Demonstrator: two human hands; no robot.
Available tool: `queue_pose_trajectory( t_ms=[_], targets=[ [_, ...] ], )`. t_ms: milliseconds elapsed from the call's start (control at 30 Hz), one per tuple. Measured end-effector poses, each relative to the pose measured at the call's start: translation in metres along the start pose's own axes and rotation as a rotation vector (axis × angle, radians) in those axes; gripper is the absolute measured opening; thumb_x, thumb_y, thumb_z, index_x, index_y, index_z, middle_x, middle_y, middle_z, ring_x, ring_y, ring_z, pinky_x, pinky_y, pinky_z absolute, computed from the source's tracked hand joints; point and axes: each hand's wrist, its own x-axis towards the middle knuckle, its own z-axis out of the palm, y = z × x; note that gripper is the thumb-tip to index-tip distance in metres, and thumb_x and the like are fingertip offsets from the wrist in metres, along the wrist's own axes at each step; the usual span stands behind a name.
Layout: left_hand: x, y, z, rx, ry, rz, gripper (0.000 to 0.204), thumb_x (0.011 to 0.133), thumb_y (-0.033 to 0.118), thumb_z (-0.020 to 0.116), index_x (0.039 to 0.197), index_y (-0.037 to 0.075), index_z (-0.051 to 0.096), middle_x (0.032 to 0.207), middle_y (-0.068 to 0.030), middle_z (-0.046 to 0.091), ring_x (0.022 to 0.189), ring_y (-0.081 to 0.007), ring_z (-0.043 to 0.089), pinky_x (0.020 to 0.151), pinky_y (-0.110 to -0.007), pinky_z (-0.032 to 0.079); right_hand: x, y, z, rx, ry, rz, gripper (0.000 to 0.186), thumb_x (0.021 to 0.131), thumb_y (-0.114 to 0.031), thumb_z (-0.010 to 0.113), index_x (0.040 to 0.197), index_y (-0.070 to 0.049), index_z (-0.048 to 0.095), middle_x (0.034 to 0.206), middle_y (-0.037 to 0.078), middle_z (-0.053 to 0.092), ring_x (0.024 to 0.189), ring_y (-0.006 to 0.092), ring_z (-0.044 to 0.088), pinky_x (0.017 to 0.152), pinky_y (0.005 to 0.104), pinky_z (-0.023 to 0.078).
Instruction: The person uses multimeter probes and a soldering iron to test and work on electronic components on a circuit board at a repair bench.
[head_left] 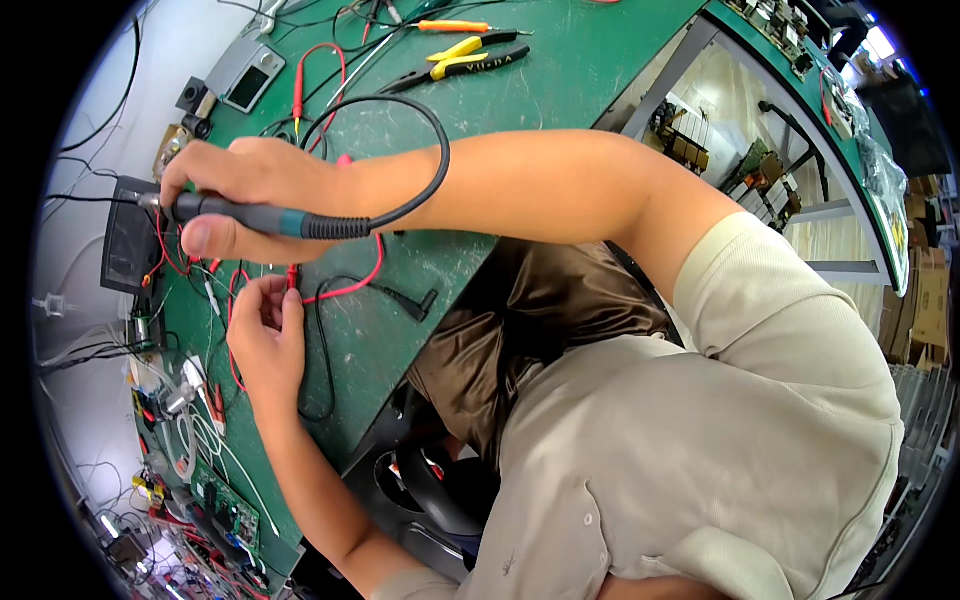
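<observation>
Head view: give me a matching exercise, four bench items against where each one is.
Things:
1. iron
2. pliers
3. red wire
4. green board

Places:
A. top of picture, lying free
B. gripped in right hand
C. bottom left of picture
D. pinched by left hand

Pairs: 1-B, 2-A, 3-D, 4-C
</observation>
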Motion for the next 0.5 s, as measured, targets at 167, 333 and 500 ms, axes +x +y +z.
queue_pose_trajectory(
  t_ms=[167,333,500],
  targets=[
    [-0.002,-0.002,0.000,-0.064,0.069,0.019,0.012,0.089,0.001,0.068,0.100,-0.002,0.065,0.077,-0.0009,0.058,0.065,-0.0083,0.050,0.060,-0.024,0.042,-0.002,-0.001,-0.001,-0.011,-0.049,0.058,0.045,0.102,-0.045,0.054,0.117,-0.003,0.048,0.072,0.012,0.061,0.064,0.0328,0.061,0.057,0.0410,0.046],
    [0.000,-0.001,-0.002,-0.029,0.113,0.104,0.014,0.084,-0.001,0.070,0.096,-0.001,0.063,0.081,-0.0075,0.055,0.062,-0.0145,0.049,0.058,-0.029,0.041,0.000,-0.005,-0.004,-0.037,-0.059,0.105,0.050,0.102,-0.047,0.053,0.120,-0.001,0.048,0.081,0.012,0.056,0.073,0.0298,0.056,0.068,0.0398,0.046],
    [-0.002,0.005,-0.004,-0.026,0.126,0.083,0.015,0.082,0.000,0.072,0.092,-0.001,0.060,0.082,-0.0075,0.053,0.062,-0.0157,0.048,0.057,-0.031,0.041,0.006,-0.009,-0.008,0.092,-0.049,0.253,0.046,0.104,-0.042,0.051,0.121,0.001,0.048,0.093,0.013,0.056,0.077,0.0222,0.054,0.072,0.0359,0.047]
  ],
)
